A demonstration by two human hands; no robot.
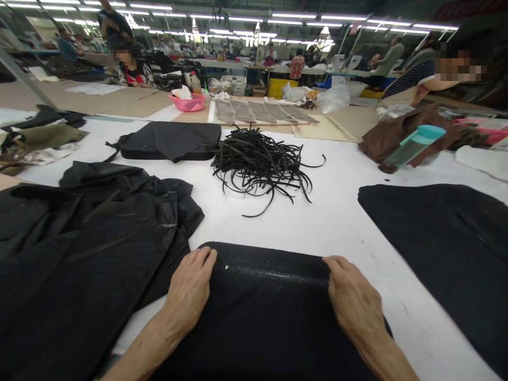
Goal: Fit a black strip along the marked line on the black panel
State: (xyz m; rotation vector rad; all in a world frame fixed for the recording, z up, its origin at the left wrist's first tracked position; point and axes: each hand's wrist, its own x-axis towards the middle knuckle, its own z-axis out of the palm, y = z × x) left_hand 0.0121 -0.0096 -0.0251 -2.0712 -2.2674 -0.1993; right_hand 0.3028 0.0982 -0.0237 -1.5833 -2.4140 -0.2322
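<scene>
A black fabric panel (270, 323) lies in front of me on the white tabletop, with a shiny streak across its upper part. My left hand (191, 286) grips its far left corner, thumb and fingers closed on the edge. At the far right corner, my right hand (353, 291) pinches the same panel. Beyond it rests a tangled heap of thin black strips (257, 159). To the left, crumpled black fabric (91, 233) reaches close to my left hand. Another flat black panel (444, 248) lies off to the right.
A stack of black pieces (170, 140) sits behind the crumpled fabric. Farther back are a pink basket (188, 103) and a patterned grey sheet (262, 112). A bottle with a teal lid (415, 148) leans by brown material (391, 129). A person (420, 74) bends over at right.
</scene>
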